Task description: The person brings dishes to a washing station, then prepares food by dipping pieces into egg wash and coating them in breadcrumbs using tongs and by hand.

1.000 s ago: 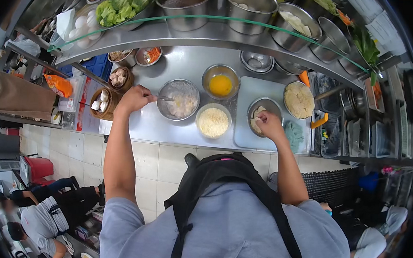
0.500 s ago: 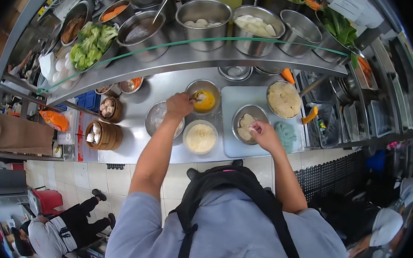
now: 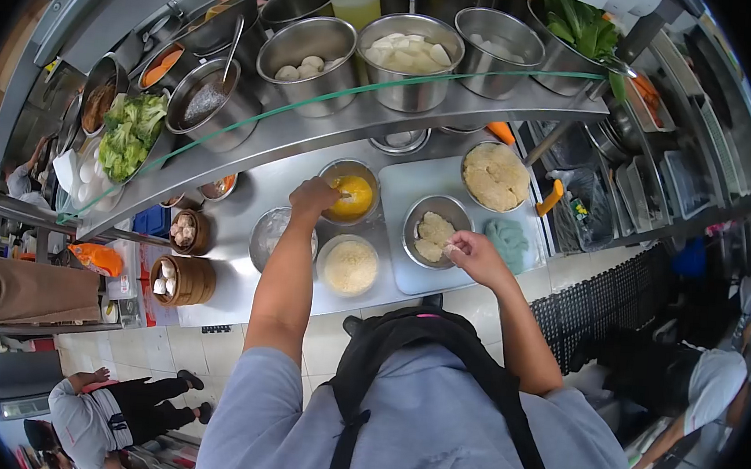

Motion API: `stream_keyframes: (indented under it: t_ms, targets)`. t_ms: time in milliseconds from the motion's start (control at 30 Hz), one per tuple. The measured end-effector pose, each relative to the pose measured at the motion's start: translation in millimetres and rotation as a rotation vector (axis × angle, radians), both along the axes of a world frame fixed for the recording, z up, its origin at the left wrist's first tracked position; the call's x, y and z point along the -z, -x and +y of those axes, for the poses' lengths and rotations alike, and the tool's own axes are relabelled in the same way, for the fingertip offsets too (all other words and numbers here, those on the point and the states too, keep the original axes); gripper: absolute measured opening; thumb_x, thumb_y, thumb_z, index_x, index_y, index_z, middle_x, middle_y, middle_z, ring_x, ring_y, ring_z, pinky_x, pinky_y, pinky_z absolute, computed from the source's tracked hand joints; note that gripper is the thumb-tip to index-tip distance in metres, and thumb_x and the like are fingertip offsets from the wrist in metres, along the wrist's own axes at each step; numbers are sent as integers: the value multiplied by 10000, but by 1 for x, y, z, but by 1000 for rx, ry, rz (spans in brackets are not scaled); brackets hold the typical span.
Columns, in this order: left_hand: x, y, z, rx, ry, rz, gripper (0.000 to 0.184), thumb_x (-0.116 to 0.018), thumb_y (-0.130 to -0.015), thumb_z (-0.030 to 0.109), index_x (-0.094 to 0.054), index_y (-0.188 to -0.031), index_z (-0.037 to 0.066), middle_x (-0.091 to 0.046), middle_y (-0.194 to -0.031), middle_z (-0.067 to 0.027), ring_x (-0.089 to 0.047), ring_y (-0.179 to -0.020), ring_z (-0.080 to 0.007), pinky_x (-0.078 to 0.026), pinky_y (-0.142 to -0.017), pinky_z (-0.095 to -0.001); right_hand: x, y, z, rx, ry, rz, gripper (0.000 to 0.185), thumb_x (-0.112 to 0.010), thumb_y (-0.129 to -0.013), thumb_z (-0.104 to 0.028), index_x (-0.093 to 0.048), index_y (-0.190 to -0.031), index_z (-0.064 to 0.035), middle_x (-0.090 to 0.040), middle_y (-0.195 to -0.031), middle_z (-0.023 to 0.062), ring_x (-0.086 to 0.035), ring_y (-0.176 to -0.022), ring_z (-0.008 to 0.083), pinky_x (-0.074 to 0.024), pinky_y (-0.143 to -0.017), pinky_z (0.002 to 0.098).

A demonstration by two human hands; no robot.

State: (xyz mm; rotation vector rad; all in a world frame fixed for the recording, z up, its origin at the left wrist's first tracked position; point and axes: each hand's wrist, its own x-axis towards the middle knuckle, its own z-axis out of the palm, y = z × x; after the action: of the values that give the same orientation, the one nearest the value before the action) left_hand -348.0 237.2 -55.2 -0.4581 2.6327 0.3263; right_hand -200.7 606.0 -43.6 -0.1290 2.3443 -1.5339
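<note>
My left hand (image 3: 315,198) reaches over the rim of a steel bowl of beaten egg (image 3: 353,199). Its fingers are drawn together at the yellow liquid; what they hold, if anything, is hidden. Below it, a steel bowl of white powder (image 3: 271,237) is partly covered by my forearm. A bowl of pale crumbs (image 3: 352,268) stands nearest me. My right hand (image 3: 478,258) is at the right rim of a steel bowl (image 3: 414,215) containing crumb-coated pieces (image 3: 433,236). White bits cling to its pinched fingertips, and I cannot make out anything held there.
A light cutting board (image 3: 406,180) lies under the right bowl, with a bowl of pale mixture (image 3: 496,177) and a green cloth (image 3: 506,243) nearby. Bamboo steamers (image 3: 191,282) stand at left. A steel shelf (image 3: 331,125) carrying food pots overhangs the counter. Other people are left and right.
My left fingers have gone lower into the egg; the white piece seen there earlier no longer shows. My right hand has moved slightly outward to the bowl's rim. The camera view has shifted and tilted.
</note>
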Motion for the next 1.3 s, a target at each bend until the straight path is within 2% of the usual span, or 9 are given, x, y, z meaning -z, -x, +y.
stream_keyframes:
  t_ms: [400, 467, 533, 633, 867, 967, 1033, 1200, 1300]
  targets:
    - [11, -10, 7, 54, 13, -30, 636, -591, -890, 557, -672, -1274, 56, -670, -1309, -175, -619, -1253, -334, -461, -1062, -458, 11, 5, 3, 9, 28, 12, 234, -710, -903, -210, -678, -1007, -3, -670, -809, 33, -612, -747, 108, -520, -701, 288]
    - [3, -17, 10, 64, 38, 19, 624, -580, -903, 548, -669, -1276, 55, -660, -1314, -198, -608, -1268, -343, -448, -1079, -464, 9, 7, 3, 2, 46, 23, 185, -708, -907, -150, -667, -1026, -15, -625, -794, -16, -559, -699, 58, -480, -634, 242]
    - [-10, -22, 14, 134, 130, 42, 424, -577, -936, 403, -700, -1208, 101, -705, -1231, -169, -661, -1190, -336, -516, -986, -452, 8, 7, 5, 15, 45, 6, 212, -709, -910, -186, -671, -1019, -9, -645, -802, 5, -581, -722, 80, -497, -665, 263]
    - [-39, -24, 9, 213, 146, 46, 569, -583, -904, 515, -688, -1222, 55, -685, -1251, -211, -653, -1197, -364, -513, -1000, -493, 8, 3, 9, 41, 53, -35, 243, -711, -912, -222, -675, -1012, -4, -663, -808, 22, -600, -744, 98, -510, -693, 281]
    - [-37, -22, -11, 223, 260, 109, 508, -577, -916, 483, -700, -1156, 52, -718, -1166, -186, -711, -1073, -342, -574, -888, -458, 14, 1, 13, 30, 77, -36, 158, -682, -930, -149, -653, -1017, -20, -612, -771, -32, -553, -673, 52, -464, -614, 233]
    - [-37, -30, -13, 287, 281, 195, 375, -601, -905, 385, -734, -1073, 78, -747, -1071, -158, -731, -1003, -336, -570, -860, -448, 14, 4, 12, 40, 83, -27, 158, -681, -931, -156, -651, -1009, -22, -611, -771, -32, -555, -677, 51, -465, -616, 231]
    - [-36, -41, -7, 496, 225, 222, 289, -587, -925, 303, -721, -1063, 86, -751, -1037, -138, -734, -985, -316, -572, -819, -454, 5, 3, 11, 59, 88, -43, 186, -694, -918, -179, -660, -996, -13, -624, -774, -15, -565, -696, 67, -478, -642, 248]
    - [44, -47, -1, 745, 275, 321, 302, -558, -993, 340, -703, -1012, 76, -748, -961, -122, -745, -887, -270, -580, -705, -423, -1, 7, 8, 53, 33, -40, 209, -706, -904, -194, -668, -979, -2, -641, -778, 5, -578, -716, 88, -498, -673, 270]
    - [48, -45, 2, 775, 294, 246, 309, -536, -1011, 333, -704, -1000, 74, -748, -921, -117, -745, -882, -256, -575, -707, -401, -3, 8, 6, 44, 33, -33, 205, -708, -902, -187, -666, -984, -4, -643, -781, 7, -581, -717, 90, -502, -674, 273]
